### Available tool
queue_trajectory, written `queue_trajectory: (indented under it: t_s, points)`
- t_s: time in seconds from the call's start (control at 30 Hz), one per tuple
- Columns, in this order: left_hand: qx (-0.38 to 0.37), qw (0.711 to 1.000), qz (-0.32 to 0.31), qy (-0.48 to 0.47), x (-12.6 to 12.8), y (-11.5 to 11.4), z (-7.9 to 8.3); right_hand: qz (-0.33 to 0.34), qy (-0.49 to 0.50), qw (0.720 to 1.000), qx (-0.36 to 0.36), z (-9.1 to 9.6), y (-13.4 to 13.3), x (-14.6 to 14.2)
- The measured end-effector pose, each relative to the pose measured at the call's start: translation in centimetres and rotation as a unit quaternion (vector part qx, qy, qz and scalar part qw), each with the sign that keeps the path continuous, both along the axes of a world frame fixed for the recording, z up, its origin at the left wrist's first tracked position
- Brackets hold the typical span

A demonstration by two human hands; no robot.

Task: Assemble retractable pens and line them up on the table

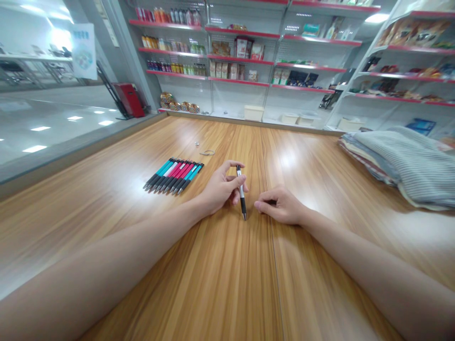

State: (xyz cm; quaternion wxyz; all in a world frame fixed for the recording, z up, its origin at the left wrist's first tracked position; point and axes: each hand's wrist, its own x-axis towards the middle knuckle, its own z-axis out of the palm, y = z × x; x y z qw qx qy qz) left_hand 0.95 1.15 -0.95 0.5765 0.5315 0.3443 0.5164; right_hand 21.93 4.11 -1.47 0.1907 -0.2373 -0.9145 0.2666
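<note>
My left hand (226,187) is closed around a white and black ballpoint pen (243,204), its tip pointing down toward me. The index finger rests at the pen's top end, and the thumb presses along the barrel. To the right of the pen, my right hand (280,204) lies on the wooden table (227,284) with its fingers curled in; nothing shows in it. Left of my left hand, several pens (175,175) with teal, white and pink barrels and black grips lie side by side in a slanted row.
Beyond the pens are a thin looped band (207,152) and a small shiny piece (196,143). Folded cloths (408,163) are piled at the right. Shelves of goods (234,80) stand past the table's far edge, with a red box-shaped object (131,100) on the floor at left.
</note>
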Motion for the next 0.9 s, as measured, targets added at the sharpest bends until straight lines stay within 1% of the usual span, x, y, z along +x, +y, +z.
queue_trajectory:
  t_s: [0.17, 0.43, 0.9]
  points:
    - [-0.019, 1.0, 0.013, -0.004, -0.03, -0.08, 0.19, -0.001, -0.001, 1.0, -0.001, 0.02, -0.05, -0.05]
    - [-0.023, 0.999, 0.031, -0.018, -0.09, -0.07, 0.15, -0.004, 0.003, 1.0, 0.002, 0.05, -0.09, -0.06]
    - [-0.037, 0.998, 0.036, -0.038, -0.03, 0.07, 0.06, -0.004, -0.001, 1.0, 0.01, -0.02, 0.03, -0.03]
